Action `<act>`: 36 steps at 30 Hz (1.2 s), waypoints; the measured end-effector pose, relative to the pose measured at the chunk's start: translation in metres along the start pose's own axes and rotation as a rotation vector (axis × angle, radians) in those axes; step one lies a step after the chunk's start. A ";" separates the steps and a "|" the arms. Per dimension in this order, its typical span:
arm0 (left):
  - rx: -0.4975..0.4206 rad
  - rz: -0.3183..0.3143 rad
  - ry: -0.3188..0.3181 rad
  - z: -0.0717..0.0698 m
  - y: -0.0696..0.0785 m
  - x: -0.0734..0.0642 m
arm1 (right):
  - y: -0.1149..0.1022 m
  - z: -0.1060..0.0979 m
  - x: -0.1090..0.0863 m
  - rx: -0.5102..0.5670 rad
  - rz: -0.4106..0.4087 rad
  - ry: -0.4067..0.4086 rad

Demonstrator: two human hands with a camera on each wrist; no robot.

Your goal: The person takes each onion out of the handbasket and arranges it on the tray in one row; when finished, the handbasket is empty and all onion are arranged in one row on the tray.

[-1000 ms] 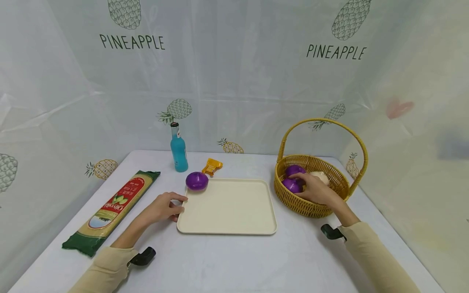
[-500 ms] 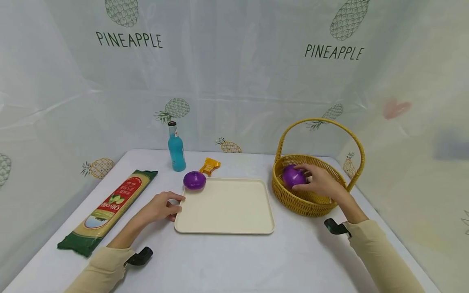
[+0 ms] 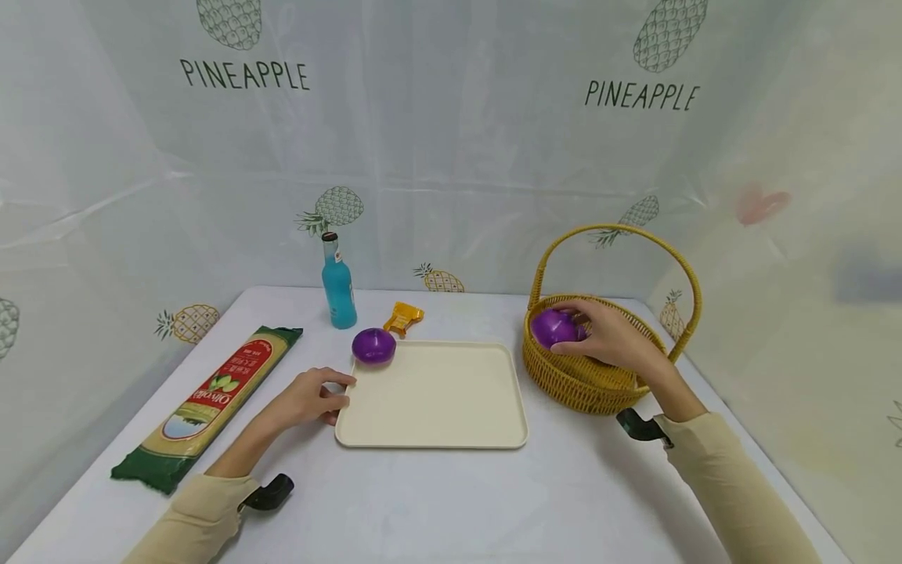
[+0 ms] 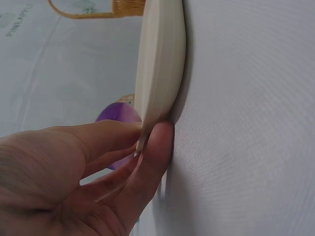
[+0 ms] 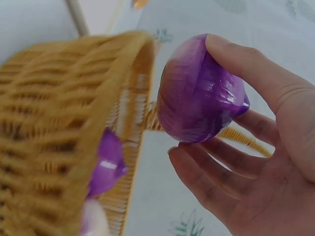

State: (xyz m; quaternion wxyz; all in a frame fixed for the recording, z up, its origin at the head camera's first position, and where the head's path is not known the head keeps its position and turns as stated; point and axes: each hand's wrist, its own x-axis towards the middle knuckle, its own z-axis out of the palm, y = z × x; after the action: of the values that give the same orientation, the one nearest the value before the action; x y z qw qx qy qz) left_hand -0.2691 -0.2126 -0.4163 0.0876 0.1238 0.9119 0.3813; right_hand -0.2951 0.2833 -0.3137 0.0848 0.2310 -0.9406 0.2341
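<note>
In the head view, I have the cream tray (image 3: 437, 399) as my landmark on the tabletop (image 3: 423, 501). Left of it, the left hand (image 3: 306, 395) pinches its edge, I think to steady it. Right of the tray, the right hand (image 3: 613, 337) grips a purple onion (image 3: 553, 329) by its sides over the wicker basket (image 3: 578, 394). Another onion (image 3: 373, 347) sits at the tray's far left corner; whether it rests on the rim I can't tell.

My left wrist view shows the tray's smooth, thin lip between fingertips above and below, which probably keeps it from sliding.

From the right wrist, I see the gripped onion's glossy, round skin and pointed tip; a wide grasp likely suits that slick bulge. Inside the coarse weave lie a third onion (image 5: 107, 164) and something pale (image 5: 93, 219).
</note>
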 end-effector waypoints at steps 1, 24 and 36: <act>0.000 0.002 0.000 0.000 0.000 0.000 | -0.004 0.000 0.001 -0.006 -0.009 0.000; -0.005 -0.004 0.005 0.001 -0.001 -0.001 | -0.072 0.048 0.049 -0.004 -0.109 -0.075; -0.004 -0.003 0.002 -0.001 0.000 0.000 | -0.088 0.089 0.073 -0.030 -0.153 -0.144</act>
State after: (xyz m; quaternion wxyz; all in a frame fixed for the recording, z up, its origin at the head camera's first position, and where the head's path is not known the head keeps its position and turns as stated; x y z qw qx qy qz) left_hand -0.2689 -0.2135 -0.4161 0.0873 0.1219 0.9114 0.3832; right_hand -0.3225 0.1428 -0.3369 0.0378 0.3171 -0.9272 0.1956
